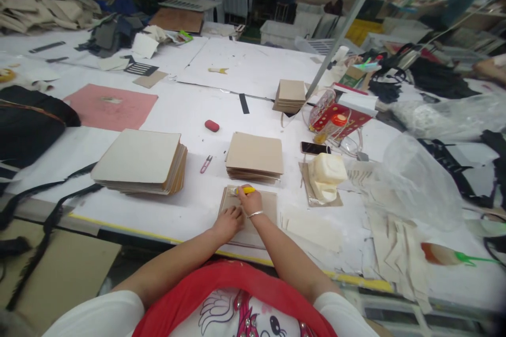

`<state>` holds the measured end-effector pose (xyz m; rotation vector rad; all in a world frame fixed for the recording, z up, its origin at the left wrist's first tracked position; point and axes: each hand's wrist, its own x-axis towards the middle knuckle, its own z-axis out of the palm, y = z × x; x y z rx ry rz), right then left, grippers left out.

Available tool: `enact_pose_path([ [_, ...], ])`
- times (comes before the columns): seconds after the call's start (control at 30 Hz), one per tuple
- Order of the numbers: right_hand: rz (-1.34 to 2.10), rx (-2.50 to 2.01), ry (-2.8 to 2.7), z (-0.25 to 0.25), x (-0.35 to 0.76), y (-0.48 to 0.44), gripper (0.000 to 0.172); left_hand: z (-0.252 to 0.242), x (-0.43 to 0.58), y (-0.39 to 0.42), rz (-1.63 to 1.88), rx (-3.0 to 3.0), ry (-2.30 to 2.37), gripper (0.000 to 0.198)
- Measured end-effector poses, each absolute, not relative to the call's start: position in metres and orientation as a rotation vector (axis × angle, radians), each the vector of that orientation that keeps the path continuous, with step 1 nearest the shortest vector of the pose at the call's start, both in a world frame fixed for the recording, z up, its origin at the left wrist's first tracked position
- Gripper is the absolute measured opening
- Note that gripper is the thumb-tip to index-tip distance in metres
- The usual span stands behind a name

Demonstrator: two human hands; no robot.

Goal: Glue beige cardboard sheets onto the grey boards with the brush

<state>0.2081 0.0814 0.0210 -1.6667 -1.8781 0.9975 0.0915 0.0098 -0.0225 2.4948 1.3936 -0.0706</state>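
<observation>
My right hand (252, 202), with a bracelet at the wrist, is closed around a yellow-handled brush (248, 190). The brush's pale tip points left, over the top edge of a tan cardboard sheet (266, 216) at the table's front edge. On the left part of that sheet rests my left hand (230, 222), fingers bent and slightly apart, holding nothing. Just beyond lies a stack of tan cardboard sheets (255, 152). A taller stack of grey-white boards (138, 158) stands to the left. Between the stacks is a pair of pink thread snips (206, 164).
Right of the hands are a cream plastic container (328, 171), a phone (315, 148), fabric strips (399, 258) and a clear plastic bag (421, 184). A metal pole (343, 31) rises behind. Farther off lie a red case (212, 125) and a pink sheet (113, 106).
</observation>
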Motion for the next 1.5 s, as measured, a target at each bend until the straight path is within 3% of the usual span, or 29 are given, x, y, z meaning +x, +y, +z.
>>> enact_pose_path([
  [0.23, 0.830, -1.821, -1.833, 0.006, 0.244, 0.083, 0.030, -0.026, 0.092, 0.009, -0.086, 2.455, 1.404, 0.043],
  [0.5, 0.349, -2.092, -1.788, -0.002, 0.339, 0.061, 0.038, -0.027, 0.095, 0.007, -0.110, 2.470, 1.399, 0.039],
  [1.07, 0.288, -1.901, -1.933, -0.017, 0.425, 0.056, 0.025, -0.050, 0.097, 0.003, -0.009, 2.574, 1.370, 0.037],
  [1.5, 0.320, -2.238, -1.684, 0.015, 0.502, 0.012, 0.025, -0.039, 0.102, 0.001, -0.074, 2.567, 1.414, 0.036],
])
